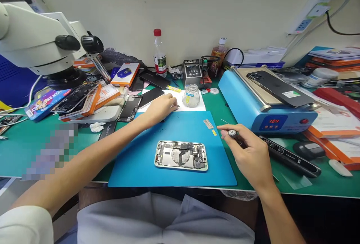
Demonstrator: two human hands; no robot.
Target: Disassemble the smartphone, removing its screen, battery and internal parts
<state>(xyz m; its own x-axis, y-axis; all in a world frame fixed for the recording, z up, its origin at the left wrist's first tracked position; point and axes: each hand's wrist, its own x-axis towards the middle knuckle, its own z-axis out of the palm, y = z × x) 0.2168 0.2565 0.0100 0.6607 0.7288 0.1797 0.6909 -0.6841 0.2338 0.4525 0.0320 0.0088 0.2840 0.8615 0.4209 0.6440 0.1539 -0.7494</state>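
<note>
An opened phone (181, 156) lies face-up on the blue mat (132, 169), its boards and a round coil exposed. Beyond it, my left hand (161, 107) reaches to the mat's far edge, fingers curled downward; whatever they grip is hidden. My right hand (251, 156), at the mat's right side, is closed around a screwdriver (233, 133) whose capped end with a cross mark points up and away; most of the handle is covered by the hand. Near those fingers lie a small metal plate (208, 124) and a small yellow piece (214, 132).
A glass jar (191, 96) stands on white paper behind the mat. Right of it sits a blue heating machine (242, 101) with a black phone (278, 86) on top. A black pen-shaped tool (292, 157) lies nearby. Stacked phone parts and a microscope (36, 38) occupy the left.
</note>
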